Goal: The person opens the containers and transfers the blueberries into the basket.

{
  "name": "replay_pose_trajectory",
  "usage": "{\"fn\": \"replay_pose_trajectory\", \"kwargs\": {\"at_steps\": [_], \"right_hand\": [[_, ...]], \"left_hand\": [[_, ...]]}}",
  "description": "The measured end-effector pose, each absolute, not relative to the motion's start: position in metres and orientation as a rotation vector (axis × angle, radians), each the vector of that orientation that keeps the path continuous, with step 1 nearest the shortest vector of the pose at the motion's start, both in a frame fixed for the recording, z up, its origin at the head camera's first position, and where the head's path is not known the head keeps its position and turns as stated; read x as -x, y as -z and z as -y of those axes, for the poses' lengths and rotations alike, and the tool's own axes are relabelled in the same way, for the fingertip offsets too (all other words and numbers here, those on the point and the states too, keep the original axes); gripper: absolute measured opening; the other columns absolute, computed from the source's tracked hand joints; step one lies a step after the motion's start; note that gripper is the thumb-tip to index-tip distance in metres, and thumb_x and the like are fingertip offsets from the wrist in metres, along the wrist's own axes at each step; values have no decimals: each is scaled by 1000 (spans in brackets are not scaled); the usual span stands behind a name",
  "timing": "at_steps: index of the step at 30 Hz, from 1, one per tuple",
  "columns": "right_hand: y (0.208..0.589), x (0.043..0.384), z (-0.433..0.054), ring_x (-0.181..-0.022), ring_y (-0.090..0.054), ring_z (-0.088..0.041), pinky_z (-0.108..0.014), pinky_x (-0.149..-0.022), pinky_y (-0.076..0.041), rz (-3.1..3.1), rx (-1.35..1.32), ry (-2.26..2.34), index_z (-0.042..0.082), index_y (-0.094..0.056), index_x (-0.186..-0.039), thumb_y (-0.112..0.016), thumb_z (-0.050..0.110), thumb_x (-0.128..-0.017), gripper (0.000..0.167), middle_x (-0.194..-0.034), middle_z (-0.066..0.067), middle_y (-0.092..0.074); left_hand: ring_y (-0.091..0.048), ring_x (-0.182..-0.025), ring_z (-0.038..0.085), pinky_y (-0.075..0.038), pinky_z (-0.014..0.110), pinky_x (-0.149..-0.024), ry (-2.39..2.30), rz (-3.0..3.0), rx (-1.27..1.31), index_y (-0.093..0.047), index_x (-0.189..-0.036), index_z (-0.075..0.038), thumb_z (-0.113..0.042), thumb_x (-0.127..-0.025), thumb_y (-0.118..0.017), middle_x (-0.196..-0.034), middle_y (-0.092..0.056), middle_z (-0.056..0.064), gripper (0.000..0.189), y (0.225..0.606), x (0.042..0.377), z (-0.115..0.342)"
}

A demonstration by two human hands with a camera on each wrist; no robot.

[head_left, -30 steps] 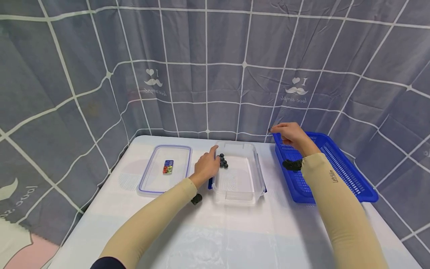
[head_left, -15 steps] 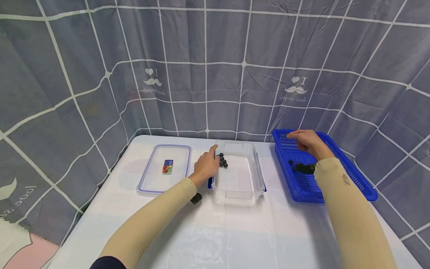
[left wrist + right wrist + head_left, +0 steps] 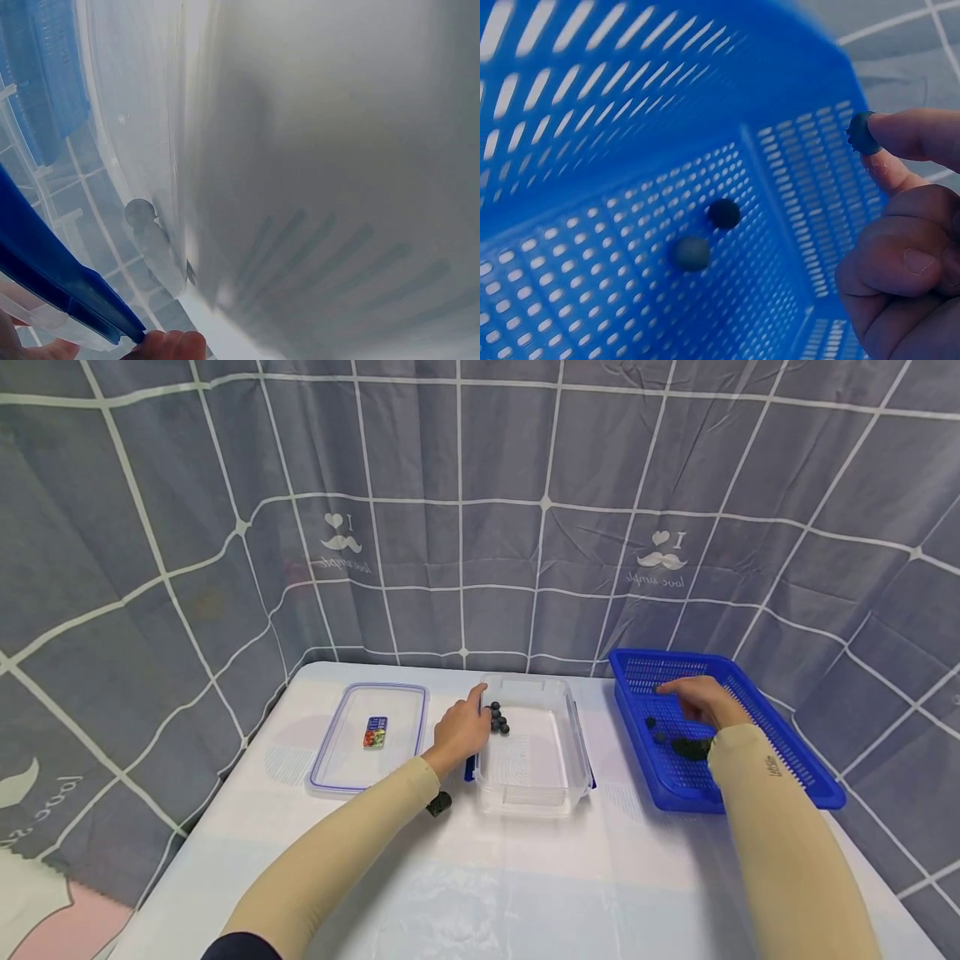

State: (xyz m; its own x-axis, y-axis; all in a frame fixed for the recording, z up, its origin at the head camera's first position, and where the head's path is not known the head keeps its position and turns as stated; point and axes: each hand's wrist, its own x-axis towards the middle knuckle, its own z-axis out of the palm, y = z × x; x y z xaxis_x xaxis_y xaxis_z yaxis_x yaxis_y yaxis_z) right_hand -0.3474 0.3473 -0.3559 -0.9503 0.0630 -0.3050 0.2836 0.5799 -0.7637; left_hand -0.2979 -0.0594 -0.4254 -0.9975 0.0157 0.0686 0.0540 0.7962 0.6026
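Pinching a small, round, dark blue berry [image 3: 862, 133] between two fingertips [image 3: 904, 129], my right hand [image 3: 701, 697] hangs over a rectangular, slotted blue plastic basket [image 3: 675, 785], its grip no wider than the fruit itself. From my distant post I judge the berry light, smooth and perhaps slippery, firm-skinned yet easily bruised, so I would take it by its rounded sides with a gentle squeeze. It sits at the outermost end of the grip, its ragged crown facing away from the hand in the right-wrist view. Two loose berries [image 3: 692, 253] lie close together on the basket floor, apart from the fingers. My left hand [image 3: 459, 731] holds the left wall of a clear, rectangular plastic container [image 3: 540, 768]; just inside that wall, beside the hand, rests a cluster of similar dark berries [image 3: 502, 721].
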Motion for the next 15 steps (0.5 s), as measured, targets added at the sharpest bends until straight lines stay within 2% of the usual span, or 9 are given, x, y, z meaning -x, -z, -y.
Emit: {"fn": "replay_pose_trajectory", "kwargs": {"at_steps": [9,15], "right_hand": [[373,343,-352,-47,-40,-8,-26,-50,-38,-2541,-354,1168,22,-40,-48,-63,26,-96,54,-48,8,-40],[377,340,-351,-49,-39,-9,-26,-51,-37,-2515,-372,1180,21,-39,-53,-63,24,-96,50,-50,7,-39]], "left_hand": [[-64,-105,33,-52,50,-78,991,2916,65,-31,-158,-31,-35,-107,-40,-130,-62,15,52,426,299,60],[-63,-111,34,-52,53,-83,1001,2903,66,-32,-158,-30,-33,-107,-42,-132,-62,16,52,426,298,60]]}}
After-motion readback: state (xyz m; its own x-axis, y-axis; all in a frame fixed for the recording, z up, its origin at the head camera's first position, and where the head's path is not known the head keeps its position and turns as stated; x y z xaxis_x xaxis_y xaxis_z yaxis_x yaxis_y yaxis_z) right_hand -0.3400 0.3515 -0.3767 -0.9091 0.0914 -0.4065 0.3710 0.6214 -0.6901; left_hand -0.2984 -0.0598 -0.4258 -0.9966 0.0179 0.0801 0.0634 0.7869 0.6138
